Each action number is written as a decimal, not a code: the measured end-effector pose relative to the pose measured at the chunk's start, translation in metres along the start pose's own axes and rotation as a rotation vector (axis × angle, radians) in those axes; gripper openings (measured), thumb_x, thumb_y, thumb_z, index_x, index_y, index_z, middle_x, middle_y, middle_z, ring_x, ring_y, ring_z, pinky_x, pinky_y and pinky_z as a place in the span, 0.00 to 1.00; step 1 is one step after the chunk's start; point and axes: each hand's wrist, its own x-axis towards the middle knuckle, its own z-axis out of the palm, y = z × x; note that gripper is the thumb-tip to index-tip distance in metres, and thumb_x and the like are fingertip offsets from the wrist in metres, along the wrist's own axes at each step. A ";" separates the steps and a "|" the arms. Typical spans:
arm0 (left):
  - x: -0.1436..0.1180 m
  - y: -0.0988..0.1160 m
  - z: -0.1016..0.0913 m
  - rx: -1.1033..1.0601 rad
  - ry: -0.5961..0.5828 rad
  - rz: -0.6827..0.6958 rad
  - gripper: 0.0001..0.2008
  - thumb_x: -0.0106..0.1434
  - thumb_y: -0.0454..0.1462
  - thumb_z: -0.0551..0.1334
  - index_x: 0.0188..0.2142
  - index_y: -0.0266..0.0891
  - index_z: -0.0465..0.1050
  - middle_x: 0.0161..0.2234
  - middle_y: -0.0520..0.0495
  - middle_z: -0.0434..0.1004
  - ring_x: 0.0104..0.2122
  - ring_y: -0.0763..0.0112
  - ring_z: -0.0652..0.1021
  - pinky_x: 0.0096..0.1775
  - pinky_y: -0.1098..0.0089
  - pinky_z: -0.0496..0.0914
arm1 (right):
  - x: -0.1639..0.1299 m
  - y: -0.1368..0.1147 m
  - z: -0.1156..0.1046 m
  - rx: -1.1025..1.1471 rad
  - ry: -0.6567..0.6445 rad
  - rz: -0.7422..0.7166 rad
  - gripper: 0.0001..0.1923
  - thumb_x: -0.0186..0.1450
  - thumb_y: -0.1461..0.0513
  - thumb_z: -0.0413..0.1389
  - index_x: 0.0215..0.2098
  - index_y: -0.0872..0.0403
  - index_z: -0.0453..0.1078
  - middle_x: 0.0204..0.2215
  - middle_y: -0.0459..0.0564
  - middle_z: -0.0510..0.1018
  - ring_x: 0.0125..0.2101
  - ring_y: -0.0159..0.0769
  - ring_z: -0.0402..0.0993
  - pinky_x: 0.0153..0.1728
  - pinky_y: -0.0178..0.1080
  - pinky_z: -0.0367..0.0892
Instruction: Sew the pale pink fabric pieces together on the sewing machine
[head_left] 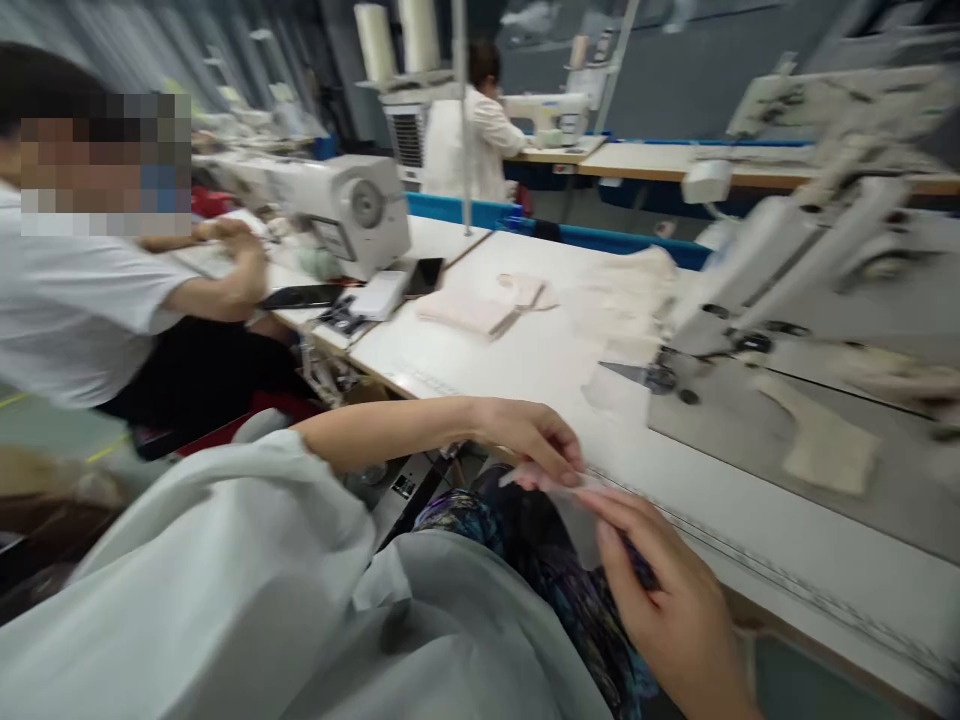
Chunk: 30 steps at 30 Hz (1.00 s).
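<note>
1. Material, sheer and whitish, was pinched between the fingers of left hand and right hand, beside the table's near edge.
2. Loose pinch risked dropping it; uneven pull, creasing.

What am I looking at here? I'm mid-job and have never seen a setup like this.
There is no robot: these are a person's bare hands. The single picture comes from a camera worn on that person's head, looking forward and down. The left hand and right hand pinch a thin, pale piece of material between their fingertips, at the table's near edge. On the white table lie folded pale pink fabric and cream fabric. To the right stands a white sewing machine, with a cream cut piece near it. At left, a co-worker sits separately.
</note>
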 end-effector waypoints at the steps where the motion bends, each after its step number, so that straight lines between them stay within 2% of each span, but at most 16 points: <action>1: -0.001 0.001 -0.003 0.012 -0.017 -0.001 0.17 0.48 0.43 0.74 0.31 0.35 0.72 0.19 0.55 0.75 0.17 0.77 0.74 0.20 0.77 0.68 | 0.003 -0.001 0.001 0.024 -0.003 0.023 0.13 0.69 0.66 0.49 0.47 0.48 0.70 0.44 0.49 0.79 0.45 0.37 0.77 0.46 0.38 0.74; 3: 0.000 0.005 -0.011 0.030 -0.033 0.011 0.17 0.52 0.44 0.72 0.31 0.36 0.70 0.20 0.54 0.76 0.18 0.77 0.75 0.21 0.78 0.68 | 0.008 -0.001 0.002 0.064 -0.003 0.086 0.14 0.69 0.67 0.48 0.48 0.48 0.70 0.44 0.49 0.79 0.46 0.37 0.76 0.47 0.38 0.73; 8: 0.015 0.026 -0.028 0.082 0.052 0.043 0.18 0.55 0.46 0.70 0.31 0.35 0.68 0.26 0.48 0.79 0.22 0.75 0.77 0.27 0.74 0.71 | 0.019 0.008 -0.001 0.239 0.000 0.293 0.14 0.70 0.64 0.47 0.51 0.49 0.70 0.46 0.51 0.77 0.47 0.35 0.74 0.46 0.37 0.73; 12: 0.033 0.047 -0.038 0.253 0.097 0.096 0.13 0.60 0.43 0.66 0.33 0.35 0.69 0.24 0.51 0.75 0.17 0.82 0.68 0.19 0.78 0.60 | 0.029 0.017 -0.011 0.449 -0.052 0.471 0.14 0.71 0.60 0.48 0.52 0.49 0.69 0.50 0.52 0.74 0.49 0.36 0.74 0.45 0.37 0.75; 14: 0.044 0.056 -0.046 0.341 0.112 0.128 0.09 0.61 0.40 0.64 0.32 0.34 0.70 0.23 0.52 0.73 0.15 0.84 0.63 0.18 0.77 0.56 | 0.036 0.023 -0.016 0.517 -0.082 0.530 0.14 0.71 0.59 0.49 0.52 0.50 0.70 0.50 0.53 0.74 0.48 0.36 0.75 0.44 0.38 0.76; 17: 0.062 0.066 -0.056 0.458 0.153 0.136 0.06 0.61 0.37 0.62 0.31 0.35 0.71 0.22 0.53 0.72 0.16 0.83 0.61 0.19 0.76 0.56 | 0.049 0.035 -0.023 0.529 -0.139 0.591 0.15 0.70 0.58 0.50 0.52 0.52 0.70 0.48 0.53 0.75 0.44 0.36 0.77 0.41 0.39 0.77; 25: 0.106 0.078 -0.070 0.713 0.297 0.138 0.04 0.59 0.35 0.60 0.31 0.36 0.73 0.22 0.54 0.76 0.21 0.78 0.69 0.24 0.75 0.61 | 0.081 0.070 -0.041 0.472 -0.311 0.699 0.15 0.68 0.61 0.49 0.50 0.56 0.70 0.45 0.55 0.78 0.37 0.35 0.79 0.28 0.34 0.75; 27: 0.112 0.077 -0.074 0.749 0.307 0.158 0.05 0.59 0.35 0.60 0.31 0.36 0.73 0.22 0.54 0.76 0.22 0.77 0.70 0.25 0.75 0.61 | 0.085 0.079 -0.043 0.497 -0.330 0.732 0.15 0.67 0.61 0.49 0.49 0.57 0.70 0.43 0.56 0.79 0.35 0.34 0.79 0.28 0.34 0.75; 30: 0.117 0.074 -0.077 0.756 0.333 0.176 0.05 0.59 0.34 0.59 0.31 0.36 0.73 0.22 0.54 0.76 0.23 0.76 0.72 0.26 0.75 0.63 | 0.087 0.090 -0.045 0.546 -0.342 0.758 0.15 0.67 0.61 0.49 0.48 0.58 0.71 0.36 0.52 0.81 0.30 0.32 0.77 0.29 0.36 0.76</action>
